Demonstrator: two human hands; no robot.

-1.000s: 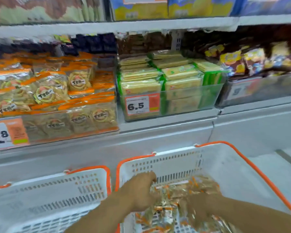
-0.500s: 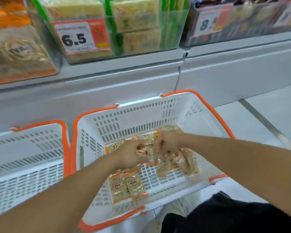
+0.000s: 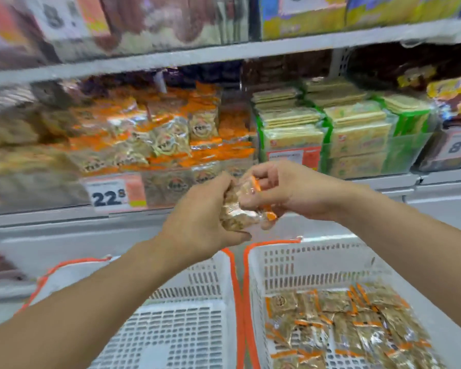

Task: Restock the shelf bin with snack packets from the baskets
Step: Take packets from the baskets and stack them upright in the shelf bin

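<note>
Both hands hold a small bunch of clear, orange-edged snack packets (image 3: pixel 241 209) in the air above the gap between two baskets. My left hand (image 3: pixel 200 222) grips the bunch from below and the left. My right hand (image 3: pixel 282 190) pinches its top from the right. Straight ahead, the clear shelf bin (image 3: pixel 171 187) with the 22.8 price tag (image 3: pixel 115 195) is stacked high with the same packets. The right basket (image 3: pixel 317 259), white with an orange rim, has several more packets (image 3: pixel 343 328) lying in its bottom.
The left basket (image 3: pixel 186 315) shows only its slotted white floor. A bin of green-wrapped yellow crackers (image 3: pixel 357 137) stands right of the target bin. A white shelf ledge (image 3: pixel 64 222) juts out between bins and baskets. Higher shelves hold blurred goods.
Both hands have risen out of the right basket with a bunch of packets, up to the front of the shelf bin. The view has tilted up and left.
</note>
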